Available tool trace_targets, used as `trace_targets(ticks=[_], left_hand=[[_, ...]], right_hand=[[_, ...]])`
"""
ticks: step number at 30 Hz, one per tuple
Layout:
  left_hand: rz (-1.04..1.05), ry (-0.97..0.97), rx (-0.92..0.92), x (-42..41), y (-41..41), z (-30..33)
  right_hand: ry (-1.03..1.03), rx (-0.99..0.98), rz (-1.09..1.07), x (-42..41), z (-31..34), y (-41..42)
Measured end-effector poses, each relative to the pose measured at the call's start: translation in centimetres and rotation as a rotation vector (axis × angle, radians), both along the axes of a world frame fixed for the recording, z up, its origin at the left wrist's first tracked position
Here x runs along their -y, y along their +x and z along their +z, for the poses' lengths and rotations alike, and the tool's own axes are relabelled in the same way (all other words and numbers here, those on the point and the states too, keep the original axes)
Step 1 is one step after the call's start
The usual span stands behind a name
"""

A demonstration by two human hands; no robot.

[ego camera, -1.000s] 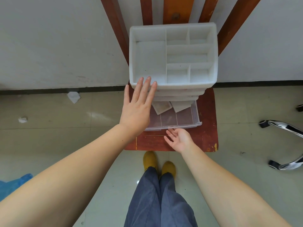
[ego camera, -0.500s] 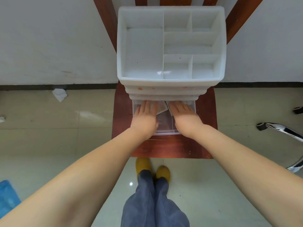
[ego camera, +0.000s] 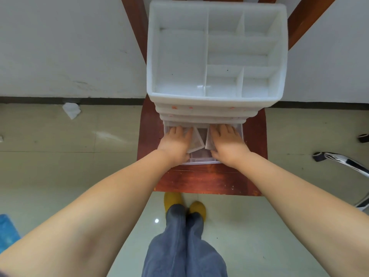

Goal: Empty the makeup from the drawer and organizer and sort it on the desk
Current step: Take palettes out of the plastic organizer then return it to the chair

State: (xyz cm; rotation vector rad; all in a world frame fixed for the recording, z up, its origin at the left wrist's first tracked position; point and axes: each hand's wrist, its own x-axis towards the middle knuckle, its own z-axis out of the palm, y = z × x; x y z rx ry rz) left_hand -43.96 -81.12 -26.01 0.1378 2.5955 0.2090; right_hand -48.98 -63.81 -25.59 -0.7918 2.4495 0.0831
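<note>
Both hands now in the pulled-out clear drawer (ego camera: 201,159) under the organizer (ego camera: 216,100): left hand (ego camera: 176,143) and right hand (ego camera: 226,142) each lie flat on a packet (ego camera: 197,140), grip flat, fingers straight.

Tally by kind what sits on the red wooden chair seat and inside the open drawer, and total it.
White plastic organizer with divided top tray: 1
Clear plastic drawer, pulled out at the bottom: 1
Flat pale packets lying in the drawer: 2, one under the left hand at, one under the right hand at
Total: 4
All rest on the red wooden chair seat.
</note>
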Motion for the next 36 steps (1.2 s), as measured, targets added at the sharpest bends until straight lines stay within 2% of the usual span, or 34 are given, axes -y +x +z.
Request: trace_targets(ticks=[4,8,11,15,19,23,31,36], left_hand=[[0.056,0.093,0.084,0.7,0.2,2.8],[0.209,0.242,0.134,0.6,2.5,6.3],[0.138,0.294,0.280,0.2,5.8,7.3],[0.021,0.283,0.428,-0.9,8.8,5.9],[0.072,0.298,0.361,-1.4,8.0,4.3],[0.014,0.158,0.268,-0.7,7.3,3.6],[-0.005,0.070,0.185,1.3,1.2,3.3],[-0.048,0.056,0.182,2.0,-0.1,3.3]], right_hand=[[-0.088,0.074,-0.127,-1.3,2.5,0.4],[-0.249,0.132,-0.184,-2.5,6.0,1.4],[-0.211,0.267,-0.092,-3.8,7.6,3.8],[-0.105,0.380,0.062,-4.9,6.8,6.8],[-0.081,0.380,0.075,-4.5,5.3,7.0],[-0.062,0.356,0.114,-3.7,4.8,6.3],[-0.054,0.274,0.066,-0.4,4.6,1.0],[0.001,0.301,0.042,0.4,5.0,-0.6]])
